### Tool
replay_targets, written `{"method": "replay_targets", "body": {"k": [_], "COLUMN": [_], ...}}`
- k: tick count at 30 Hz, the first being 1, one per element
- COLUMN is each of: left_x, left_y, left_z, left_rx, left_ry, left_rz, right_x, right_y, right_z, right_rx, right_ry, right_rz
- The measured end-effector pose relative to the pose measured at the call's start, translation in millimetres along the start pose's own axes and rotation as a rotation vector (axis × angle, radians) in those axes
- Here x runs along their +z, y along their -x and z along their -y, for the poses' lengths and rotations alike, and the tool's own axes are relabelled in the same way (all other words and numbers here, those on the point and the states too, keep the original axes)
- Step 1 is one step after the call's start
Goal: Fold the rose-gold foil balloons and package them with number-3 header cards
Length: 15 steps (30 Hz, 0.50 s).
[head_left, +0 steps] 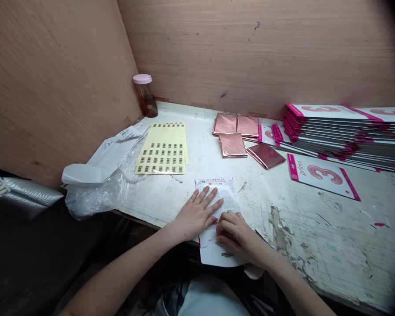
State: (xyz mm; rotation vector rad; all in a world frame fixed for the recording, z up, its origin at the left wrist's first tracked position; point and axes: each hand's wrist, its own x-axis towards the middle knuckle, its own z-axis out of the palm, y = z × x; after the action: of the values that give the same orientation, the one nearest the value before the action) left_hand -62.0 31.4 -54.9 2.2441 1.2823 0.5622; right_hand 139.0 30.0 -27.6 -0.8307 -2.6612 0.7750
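A white printed package lies face down at the table's front edge, its near end with the hang hole jutting past the edge. My left hand rests flat on its left part, fingers spread. On the right part is my right hand, its fingers curled down against the package; what they hold, if anything, is hidden. Beyond my left hand lies a yellow sheet of barcode stickers, with some rows bare. Folded pink foil packets sit farther back, and a darker one is beside them.
Stacked packages fill the back right, and a single "3" package lies before them. A pink-lidded jar stands in the back left corner. Clear plastic and backing paper hang over the left edge. Wooden panels enclose the table.
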Motion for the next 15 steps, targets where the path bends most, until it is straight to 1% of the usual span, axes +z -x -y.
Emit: {"method": "replay_targets", "body": {"k": [4,7,12,13,15], "left_x": [-0.7,-0.8,-1.9,-2.2,-2.5], "left_y": [-0.5,-0.1,1.1,0.9,-0.6], "left_z": [-0.5,-0.8,-2.7,-2.4,-0.3], "left_rx": [-0.006,0.004,0.007,0.006,-0.002], "left_ry": [0.034,0.063,-0.025,-0.048,-0.067], "left_rz": [-0.01,-0.029,-0.001,0.012,0.027], "right_x": [1.8,7.6,18.7,17.8,10.7], "right_y": [2.4,0.9,-10.4,-9.6,3.3], "right_z": [-0.2,-1.2,2.9,5.4,10.4], "right_rx": [-0.014,-0.017,-0.054,-0.049,-0.005], "right_ry": [0.02,0.062,0.208,0.195,0.056], "right_rz": [-0.028,-0.05,-0.09,-0.101,-0.136]}}
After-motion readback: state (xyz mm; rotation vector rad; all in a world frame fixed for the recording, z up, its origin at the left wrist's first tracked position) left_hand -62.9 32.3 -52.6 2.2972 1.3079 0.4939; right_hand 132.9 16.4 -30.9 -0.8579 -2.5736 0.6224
